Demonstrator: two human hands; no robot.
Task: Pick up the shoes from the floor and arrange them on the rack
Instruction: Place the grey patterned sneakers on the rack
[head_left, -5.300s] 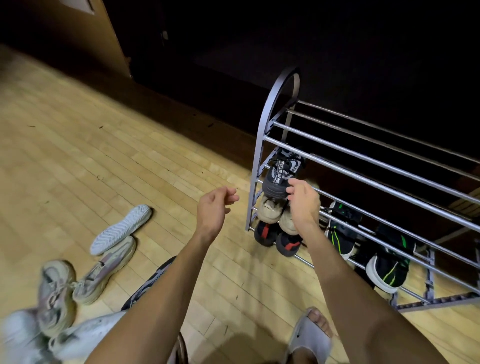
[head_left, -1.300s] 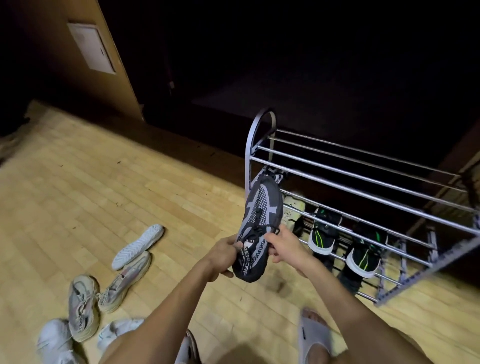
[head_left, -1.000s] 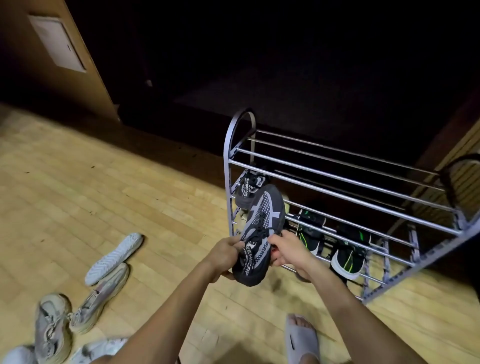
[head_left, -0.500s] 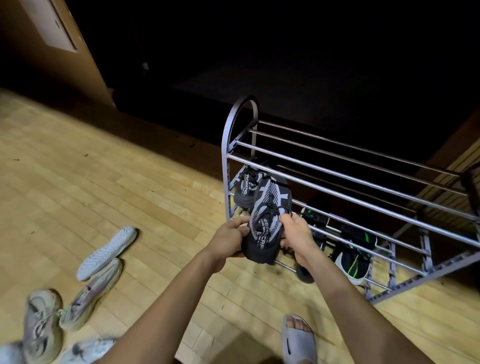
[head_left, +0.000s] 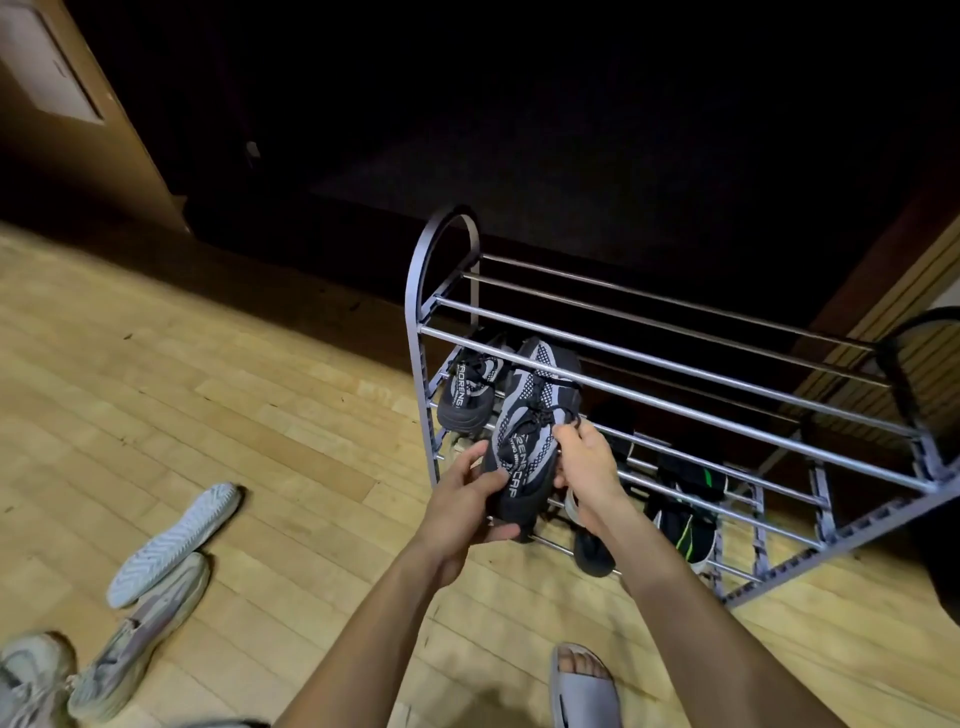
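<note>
Both hands grasp the black-and-grey sneaker (head_left: 530, 441): the left hand (head_left: 465, 499) wraps its heel, the right hand (head_left: 584, 467) pinches its laces. Its toe pokes under the top bars of the rack (head_left: 675, 369), just right of its mate (head_left: 467, 389). Best to slide it level onto that shelf, parallel, before letting go.

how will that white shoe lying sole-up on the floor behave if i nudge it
The white shoe lies tilted with its tread up against the grey shoe, so a nudge would likely tip it over. It will probably slide easily on the smooth wood floor. It looks light, likely foam-soled.
</note>
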